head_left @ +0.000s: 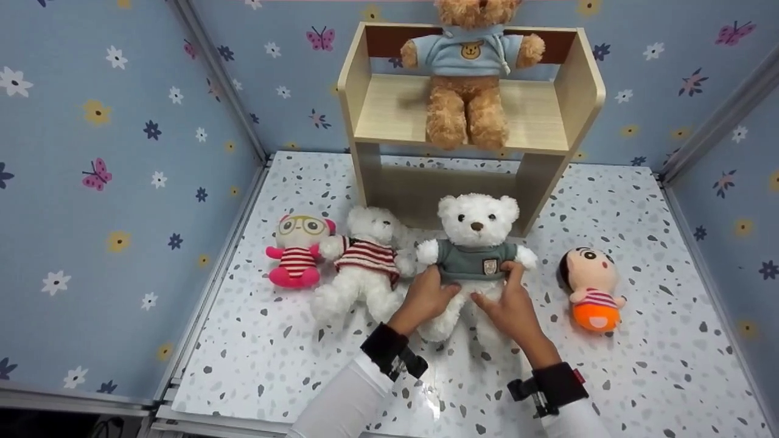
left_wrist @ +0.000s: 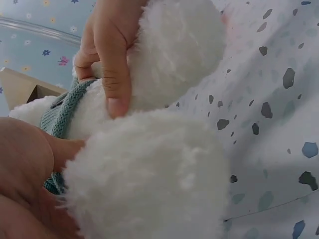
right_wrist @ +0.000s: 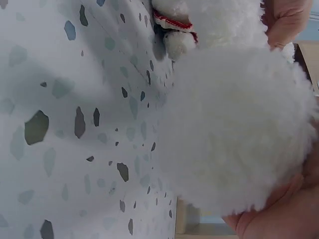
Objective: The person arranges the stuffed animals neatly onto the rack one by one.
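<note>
A white teddy bear (head_left: 478,222) in a green sweater (head_left: 465,261) sits upright on the speckled tabletop, facing the camera. My left hand (head_left: 428,299) grips one side of its body below the sweater, and my right hand (head_left: 515,305) grips the other. Both thumbs point inward over the belly. In the left wrist view, a white furry leg (left_wrist: 149,174) fills the middle, with the green knit hem (left_wrist: 65,112) between the hands. One furry foot (right_wrist: 234,129) covers much of the right wrist view and hides most of the right fingers.
Left of the bear lean a white bear (head_left: 368,261) in a striped sweater and a pink doll (head_left: 297,258) with glasses. A doll with orange bottoms (head_left: 595,295) lies at right. Behind stands a wooden shelf (head_left: 389,112) bearing a brown bear (head_left: 467,109). Patterned walls enclose the table.
</note>
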{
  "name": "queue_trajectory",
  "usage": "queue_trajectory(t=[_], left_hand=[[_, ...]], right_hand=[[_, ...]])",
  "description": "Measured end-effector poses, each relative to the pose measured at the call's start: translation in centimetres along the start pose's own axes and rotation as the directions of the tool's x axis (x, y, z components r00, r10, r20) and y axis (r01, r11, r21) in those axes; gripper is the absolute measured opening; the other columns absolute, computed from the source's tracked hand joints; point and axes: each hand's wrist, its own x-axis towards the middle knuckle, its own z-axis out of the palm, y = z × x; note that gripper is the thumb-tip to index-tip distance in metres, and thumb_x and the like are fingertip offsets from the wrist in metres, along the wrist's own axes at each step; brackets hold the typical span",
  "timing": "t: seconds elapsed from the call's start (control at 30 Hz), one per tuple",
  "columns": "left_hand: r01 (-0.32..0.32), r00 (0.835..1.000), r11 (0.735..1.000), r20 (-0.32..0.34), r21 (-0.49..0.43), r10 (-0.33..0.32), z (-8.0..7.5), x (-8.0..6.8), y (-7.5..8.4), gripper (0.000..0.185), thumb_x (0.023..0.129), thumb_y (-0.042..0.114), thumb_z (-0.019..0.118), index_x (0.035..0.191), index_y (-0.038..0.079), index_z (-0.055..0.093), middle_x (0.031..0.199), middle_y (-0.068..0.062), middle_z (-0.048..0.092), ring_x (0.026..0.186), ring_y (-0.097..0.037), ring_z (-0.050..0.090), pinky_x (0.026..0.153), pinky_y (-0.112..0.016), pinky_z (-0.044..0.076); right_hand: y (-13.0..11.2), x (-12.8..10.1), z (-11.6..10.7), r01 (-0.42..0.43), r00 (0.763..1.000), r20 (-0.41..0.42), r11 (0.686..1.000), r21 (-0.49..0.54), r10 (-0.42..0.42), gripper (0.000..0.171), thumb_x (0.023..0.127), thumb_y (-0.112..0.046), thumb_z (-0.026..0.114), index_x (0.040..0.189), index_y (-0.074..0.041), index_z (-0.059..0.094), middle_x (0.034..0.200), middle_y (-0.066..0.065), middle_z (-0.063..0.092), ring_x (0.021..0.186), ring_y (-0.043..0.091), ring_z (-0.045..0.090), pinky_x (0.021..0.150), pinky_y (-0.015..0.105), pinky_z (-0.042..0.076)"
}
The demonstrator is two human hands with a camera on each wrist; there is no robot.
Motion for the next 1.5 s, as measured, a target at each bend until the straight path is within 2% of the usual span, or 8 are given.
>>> queue_trajectory(t=[0.13, 0.33, 0.6, 0.83, 1.0, 1.17, 1.33, 1.5], left_hand=[[0.000, 1.000, 0.996, 0.011, 0.092, -0.001, -0.4, 1.0, 0.4, 0.054, 0.089, 0.035, 0.066, 0.125, -0.004, 0.054, 0.126, -0.021, 0.059, 0.118, -0.034, 0.057, 0.098, -0.042, 0.046], [0.065, 0.998, 0.984, -0.011, 0.167, -0.064, -1.0, 2.4, 1.0, 0.047, 0.083, 0.038, 0.072, 0.114, 0.004, 0.060, 0.115, -0.013, 0.064, 0.106, -0.030, 0.061, 0.089, -0.041, 0.049], [0.014, 0.997, 0.978, -0.077, 0.207, 0.002, -1.0, 4.2, 1.1, 0.047, 0.082, 0.040, 0.074, 0.112, 0.006, 0.061, 0.108, -0.011, 0.068, 0.097, -0.029, 0.066, 0.080, -0.040, 0.053], [0.060, 0.997, 0.986, -0.057, 0.154, -0.052, -1.4, 5.9, 1.2, 0.046, 0.080, 0.037, 0.076, 0.113, 0.009, 0.061, 0.099, -0.006, 0.069, 0.073, -0.018, 0.066, 0.070, -0.033, 0.052], [0.107, 0.994, 0.988, -0.041, 0.115, -0.102, -1.6, 6.7, 1.1, 0.051, 0.082, 0.036, 0.074, 0.123, 0.011, 0.057, 0.080, -0.002, 0.072, 0.052, -0.013, 0.065, 0.065, -0.030, 0.051], [0.155, 0.987, 0.978, -0.062, 0.141, -0.147, -1.8, 7.7, 1.2, 0.054, 0.082, 0.037, 0.074, 0.126, 0.013, 0.056, 0.098, -0.005, 0.073, 0.078, -0.021, 0.069, 0.065, -0.032, 0.051], [0.153, 0.986, 0.977, -0.093, 0.147, -0.140, -2.3, 8.7, 1.3, 0.057, 0.081, 0.038, 0.074, 0.128, 0.012, 0.055, 0.120, -0.010, 0.067, 0.102, -0.029, 0.066, 0.078, -0.038, 0.053], [0.082, 0.992, 0.991, -0.108, 0.102, -0.071, -3.2, 9.7, 1.5, 0.049, 0.078, 0.035, 0.075, 0.117, 0.009, 0.060, 0.107, -0.011, 0.070, 0.094, -0.027, 0.068, 0.077, -0.037, 0.053]], right_hand=[[0.1, 0.9, -0.2, -0.022, 1.000, 0.019, 1.000, -0.019, 0.023, 0.079, 0.076, -0.021, 0.081, 0.130, -0.013, 0.023, 0.103, 0.032, 0.063, 0.093, 0.044, 0.063, 0.079, 0.051, 0.047], [0.1, 2.6, -0.4, -0.027, 0.998, 0.052, 1.000, -0.009, 0.028, 0.081, 0.076, -0.021, 0.081, 0.131, -0.012, 0.022, 0.106, 0.035, 0.060, 0.099, 0.046, 0.061, 0.086, 0.052, 0.047], [0.0, 4.9, -0.6, -0.015, 0.998, 0.062, 0.993, 0.113, 0.008, 0.075, 0.082, -0.022, 0.076, 0.131, -0.008, 0.022, 0.131, 0.029, 0.045, 0.125, 0.041, 0.046, 0.102, 0.051, 0.037], [-0.3, 6.3, -0.4, -0.114, 0.993, 0.037, 0.992, 0.046, 0.112, 0.075, 0.079, -0.031, 0.076, 0.131, -0.016, 0.025, 0.131, 0.026, 0.035, 0.124, 0.040, 0.036, 0.103, 0.055, 0.034], [-0.8, 7.3, -0.2, -0.153, 0.987, 0.046, 0.987, 0.042, 0.151, 0.074, 0.079, -0.036, 0.075, 0.132, -0.019, 0.024, 0.135, 0.024, 0.033, 0.127, 0.040, 0.034, 0.104, 0.056, 0.033], [-1.3, 8.5, -0.1, -0.129, 0.990, 0.064, 0.989, 0.071, 0.125, 0.072, 0.082, -0.034, 0.072, 0.132, -0.015, 0.025, 0.136, 0.023, 0.037, 0.127, 0.036, 0.038, 0.106, 0.052, 0.033], [-1.6, 9.8, 0.1, -0.115, 0.991, 0.073, 0.988, 0.098, 0.108, 0.070, 0.084, -0.032, 0.070, 0.132, -0.013, 0.023, 0.122, 0.019, 0.048, 0.092, 0.030, 0.049, 0.084, 0.042, 0.040], [-1.8, 11.0, 0.2, -0.104, 0.993, 0.060, 0.985, 0.139, 0.097, 0.067, 0.084, -0.030, 0.069, 0.130, -0.012, 0.024, 0.119, 0.015, 0.048, 0.079, 0.023, 0.045, 0.071, 0.035, 0.038]])
